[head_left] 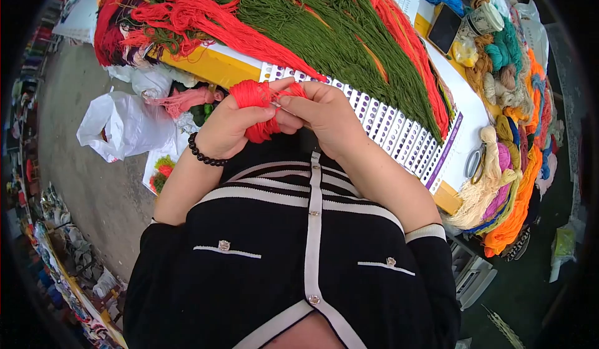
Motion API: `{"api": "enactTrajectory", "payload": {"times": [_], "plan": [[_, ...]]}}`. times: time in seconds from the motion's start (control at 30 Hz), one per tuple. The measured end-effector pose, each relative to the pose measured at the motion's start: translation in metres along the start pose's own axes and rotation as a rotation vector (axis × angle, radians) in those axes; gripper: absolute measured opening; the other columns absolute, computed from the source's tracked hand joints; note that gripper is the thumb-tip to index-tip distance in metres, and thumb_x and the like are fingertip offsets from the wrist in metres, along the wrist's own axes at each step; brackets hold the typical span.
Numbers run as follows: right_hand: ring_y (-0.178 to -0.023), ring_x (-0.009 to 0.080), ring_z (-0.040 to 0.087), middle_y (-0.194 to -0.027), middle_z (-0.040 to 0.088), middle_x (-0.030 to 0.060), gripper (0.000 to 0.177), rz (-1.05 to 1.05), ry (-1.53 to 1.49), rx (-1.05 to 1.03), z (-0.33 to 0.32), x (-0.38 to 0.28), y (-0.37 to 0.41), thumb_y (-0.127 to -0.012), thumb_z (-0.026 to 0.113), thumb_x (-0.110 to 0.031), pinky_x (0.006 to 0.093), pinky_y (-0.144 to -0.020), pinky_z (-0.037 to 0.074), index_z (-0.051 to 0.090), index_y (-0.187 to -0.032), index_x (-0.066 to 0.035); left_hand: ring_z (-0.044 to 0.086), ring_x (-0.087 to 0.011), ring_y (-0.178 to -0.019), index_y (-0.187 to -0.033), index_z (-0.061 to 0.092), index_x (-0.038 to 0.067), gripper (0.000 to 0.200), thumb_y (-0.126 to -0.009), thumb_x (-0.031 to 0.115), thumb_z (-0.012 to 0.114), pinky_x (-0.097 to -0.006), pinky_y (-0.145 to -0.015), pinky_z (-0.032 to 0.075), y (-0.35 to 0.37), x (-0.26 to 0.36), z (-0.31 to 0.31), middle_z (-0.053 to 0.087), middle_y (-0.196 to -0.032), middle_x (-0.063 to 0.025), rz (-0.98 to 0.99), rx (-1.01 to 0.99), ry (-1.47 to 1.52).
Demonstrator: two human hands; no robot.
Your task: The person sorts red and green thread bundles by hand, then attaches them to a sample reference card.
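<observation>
- White plastic bag (118,124): lies crumpled on the grey floor at the left of the frame, well apart from the hands.
- Pink yarn (186,99): a loose tuft at the table's edge, just left of the left hand.
- Bead bracelet (203,153): black beads around the left wrist.
- Left hand (232,125): centre of the frame, fingers closed around the red yarn bundle, thumb pressed over it.
- Red yarn bundle (251,93): held between both hands, above the black cardigan (299,249). Its upper loop stands out above the left hand and its lower part runs down behind the fingers.
- Right hand (322,115): touches the left hand, with fingertips pinched shut on the bundle. A small glinting item shows at the pinch, but what it is cannot be told.
- Green yarn (324,30): a broad sheaf spread over the table (215,68) in the upper centre, edged by red strands.
- Perforated card (399,133): a white sheet with rows of holes, partly under the green yarn, just beyond the right hand.
- Phone (444,28): dark, lying flat at the upper right.
- Scissors (474,162): on the table's right edge, beside the card.
- Mixed skeins (521,118): teal, orange, cream and pink, hanging over the right edge of the table.
</observation>
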State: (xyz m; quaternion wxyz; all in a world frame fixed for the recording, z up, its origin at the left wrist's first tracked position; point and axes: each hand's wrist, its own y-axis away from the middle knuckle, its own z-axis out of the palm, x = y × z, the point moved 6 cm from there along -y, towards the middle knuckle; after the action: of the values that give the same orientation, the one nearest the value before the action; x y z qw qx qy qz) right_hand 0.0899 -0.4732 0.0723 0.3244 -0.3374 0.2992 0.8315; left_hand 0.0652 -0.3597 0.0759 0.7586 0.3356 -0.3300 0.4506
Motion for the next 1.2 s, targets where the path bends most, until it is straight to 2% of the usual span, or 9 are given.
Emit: {"api": "enactTrajectory", "payload": {"times": [0.13,0.2,0.4,0.63,0.9,1.13,1.2], "plan": [[-0.059,0.0153,0.055,-0.064,0.053,0.0038,0.011,0.008,-0.002,0.013,0.002,-0.005,0.003,-0.088,0.054,-0.006,0.0257,-0.056,0.043,0.059,-0.087,0.003,0.061,-0.0204,-0.093,-0.133,0.039,-0.001,0.047,-0.086,-0.001,0.046,-0.0305,-0.079,0.051,0.001,0.002,0.005,0.056,-0.117,-0.0121,-0.065,-0.046,0.064],[-0.060,0.0162,0.056,-0.064,0.053,0.0039,0.011,0.005,-0.003,0.000,0.002,-0.005,0.002,-0.088,0.054,-0.007,0.0261,-0.057,0.044,0.059,-0.087,0.003,0.063,-0.0218,-0.088,-0.133,0.039,0.000,0.047,-0.087,0.000,0.044,-0.0306,-0.073,0.052,0.000,-0.002,0.001,0.056,-0.115,-0.0123,-0.037,-0.006,-0.029],[-0.055,0.0154,0.054,-0.059,0.050,0.0033,0.012,0.010,0.006,-0.009,0.000,-0.001,0.002,-0.087,0.056,-0.008,0.0252,-0.053,0.042,0.059,-0.081,0.002,0.063,-0.0189,-0.086,-0.135,0.038,0.002,0.049,-0.087,-0.001,0.044,-0.0276,-0.070,0.052,-0.001,-0.002,0.006,0.058,-0.110,-0.0101,-0.054,0.015,-0.071],[-0.050,0.0115,0.046,-0.056,0.048,0.0023,0.014,0.009,0.062,0.073,-0.004,0.003,0.001,-0.085,0.059,-0.008,0.0254,-0.049,0.038,0.060,-0.076,0.002,0.063,-0.0176,-0.085,-0.136,0.037,0.006,0.049,-0.087,-0.001,0.043,-0.0260,-0.068,0.051,-0.002,-0.008,0.008,0.057,-0.109,-0.0099,-0.073,0.042,-0.142],[-0.050,0.0073,0.041,-0.060,0.052,0.0017,0.011,0.024,0.159,0.121,-0.005,0.004,0.001,-0.085,0.058,-0.005,0.0226,-0.048,0.035,0.060,-0.078,0.002,0.061,-0.0136,-0.066,-0.132,0.042,0.005,0.045,-0.087,0.004,0.046,-0.0216,-0.061,0.048,-0.003,-0.013,0.006,0.063,-0.090,-0.0075,-0.077,0.095,-0.244],[-0.051,0.0108,0.049,-0.062,0.053,0.0025,0.009,-0.004,0.020,0.056,0.006,-0.004,0.007,-0.086,0.055,-0.005,0.0237,-0.051,0.040,0.060,-0.087,0.002,0.060,-0.0141,-0.064,-0.129,0.045,0.001,0.042,-0.087,0.004,0.045,-0.0236,-0.061,0.049,0.002,-0.009,0.001,0.063,-0.089,-0.0087,-0.078,0.083,-0.047],[-0.051,0.0122,0.050,-0.062,0.054,0.0031,0.009,-0.013,-0.008,0.038,0.007,-0.003,0.007,-0.086,0.055,-0.005,0.0247,-0.052,0.041,0.060,-0.089,0.002,0.061,-0.0157,-0.068,-0.127,0.046,-0.002,0.040,-0.087,0.003,0.044,-0.0253,-0.062,0.050,0.002,-0.009,0.000,0.063,-0.094,-0.0110,-0.034,0.063,0.004]]}}
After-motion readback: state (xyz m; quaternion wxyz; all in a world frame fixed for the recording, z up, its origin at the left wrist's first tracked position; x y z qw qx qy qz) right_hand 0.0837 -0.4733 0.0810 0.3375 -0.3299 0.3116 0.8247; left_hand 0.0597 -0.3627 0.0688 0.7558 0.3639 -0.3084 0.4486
